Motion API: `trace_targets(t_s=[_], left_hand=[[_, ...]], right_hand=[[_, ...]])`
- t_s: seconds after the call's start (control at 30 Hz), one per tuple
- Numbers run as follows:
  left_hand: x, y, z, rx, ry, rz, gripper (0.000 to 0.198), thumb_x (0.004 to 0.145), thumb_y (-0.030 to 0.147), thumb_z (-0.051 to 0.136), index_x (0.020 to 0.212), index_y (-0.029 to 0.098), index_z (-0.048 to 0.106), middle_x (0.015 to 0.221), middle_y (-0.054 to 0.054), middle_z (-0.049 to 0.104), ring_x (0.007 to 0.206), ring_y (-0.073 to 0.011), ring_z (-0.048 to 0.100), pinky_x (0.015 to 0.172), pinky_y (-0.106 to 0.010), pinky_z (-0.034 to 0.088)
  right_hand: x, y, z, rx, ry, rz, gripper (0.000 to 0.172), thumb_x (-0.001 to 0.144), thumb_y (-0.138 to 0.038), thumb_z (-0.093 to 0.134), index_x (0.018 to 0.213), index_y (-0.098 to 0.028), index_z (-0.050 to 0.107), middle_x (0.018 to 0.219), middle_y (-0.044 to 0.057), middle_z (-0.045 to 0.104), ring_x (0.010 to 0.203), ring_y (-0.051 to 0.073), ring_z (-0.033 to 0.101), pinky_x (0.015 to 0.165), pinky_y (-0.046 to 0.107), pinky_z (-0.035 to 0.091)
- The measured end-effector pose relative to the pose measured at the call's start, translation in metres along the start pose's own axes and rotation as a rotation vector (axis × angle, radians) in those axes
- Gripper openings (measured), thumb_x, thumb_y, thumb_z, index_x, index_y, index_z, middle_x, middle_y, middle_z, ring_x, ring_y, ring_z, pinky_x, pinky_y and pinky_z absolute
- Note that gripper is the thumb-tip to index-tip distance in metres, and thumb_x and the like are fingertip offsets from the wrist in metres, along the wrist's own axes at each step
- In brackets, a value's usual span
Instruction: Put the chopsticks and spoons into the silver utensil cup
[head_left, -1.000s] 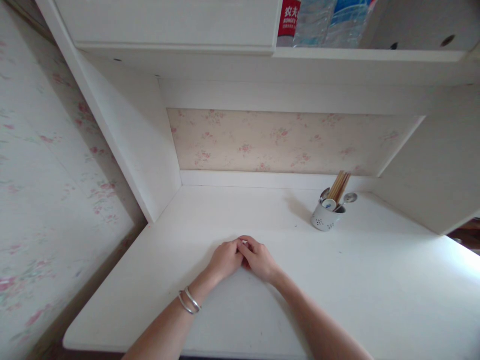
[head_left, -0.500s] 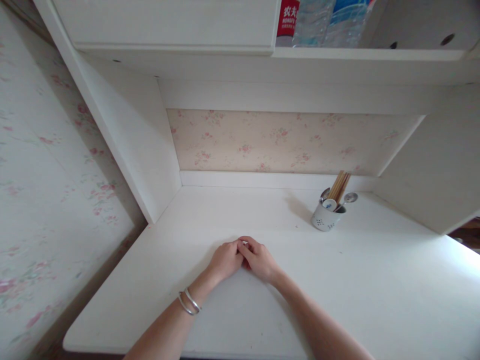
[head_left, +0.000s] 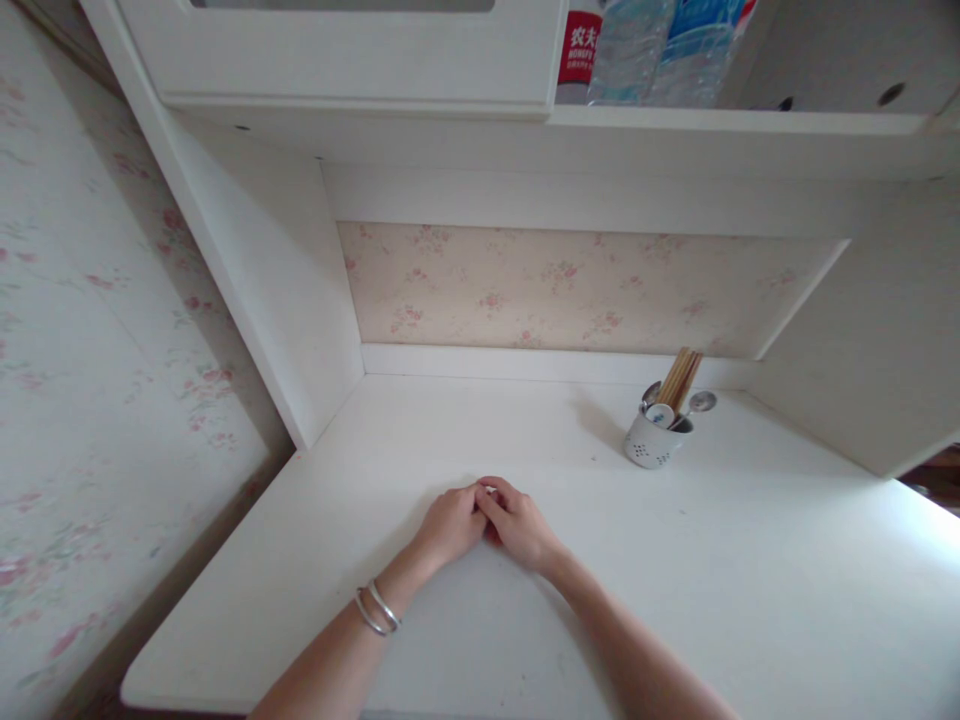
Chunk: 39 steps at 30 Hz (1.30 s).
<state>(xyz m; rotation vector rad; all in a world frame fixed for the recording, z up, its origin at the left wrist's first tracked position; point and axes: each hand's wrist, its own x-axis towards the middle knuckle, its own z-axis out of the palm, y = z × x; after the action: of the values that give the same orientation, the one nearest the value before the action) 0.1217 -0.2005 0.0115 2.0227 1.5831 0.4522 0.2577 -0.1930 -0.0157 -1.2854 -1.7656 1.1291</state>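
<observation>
My left hand (head_left: 453, 524), with two silver bangles (head_left: 379, 607) at the wrist, rests on the white desktop (head_left: 480, 430). Against it lies my right hand (head_left: 519, 530), its thumb and fingers lapping over the left fingers. Both are closed and clasped together at the fingertips, and no object shows between them. Some fingers are hidden underneath. Farther back on the right, apart from both hands, stands a white utensil holder (head_left: 649, 446) with a pattern of small holes. It holds wooden chopsticks (head_left: 681, 380), a metal spoon (head_left: 702, 402) and other utensils.
Above the desk runs a white cupboard and open shelf (head_left: 720, 122) with several plastic bottles (head_left: 630, 50) on it. White side panels (head_left: 247, 260) close in left and right. Floral wallpaper (head_left: 487, 290) covers the back, and the desk's rounded corner (head_left: 135, 685) is at front left.
The view has tilted up slightly, so the shelf and utensil holder appear a little lower. Both hands stay clasped in the same spot on the desk.
</observation>
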Motion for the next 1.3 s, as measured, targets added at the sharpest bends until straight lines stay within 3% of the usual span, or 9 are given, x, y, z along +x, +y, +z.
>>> trace_targets(t_s=[0.73,1.3], left_hand=[[0.0010,-0.0053,0.0031,0.012,0.024,0.051,0.030,0.083,0.018,0.040,0.095,0.020,0.067,0.095,-0.006,0.072,0.091,-0.0178,0.065,0.077,-0.025,0.045],[0.0026,-0.0080,0.0051,0.022,0.023,0.042,0.030,0.083,0.018,0.040,0.097,0.020,0.067,0.097,-0.006,0.071,0.094,-0.0182,0.064,0.081,-0.026,0.045]], right_hand=[[-0.0002,0.0001,0.0007,-0.008,0.015,-0.006,0.041,0.089,-0.050,0.043,0.113,-0.020,0.057,0.069,0.001,0.063,0.062,0.014,0.057,0.058,0.025,0.042],[-0.0022,-0.0048,-0.0017,-0.031,0.021,-0.020,0.041,0.087,-0.051,0.043,0.108,-0.021,0.061,0.072,0.002,0.065,0.064,0.015,0.058,0.059,0.025,0.043]])
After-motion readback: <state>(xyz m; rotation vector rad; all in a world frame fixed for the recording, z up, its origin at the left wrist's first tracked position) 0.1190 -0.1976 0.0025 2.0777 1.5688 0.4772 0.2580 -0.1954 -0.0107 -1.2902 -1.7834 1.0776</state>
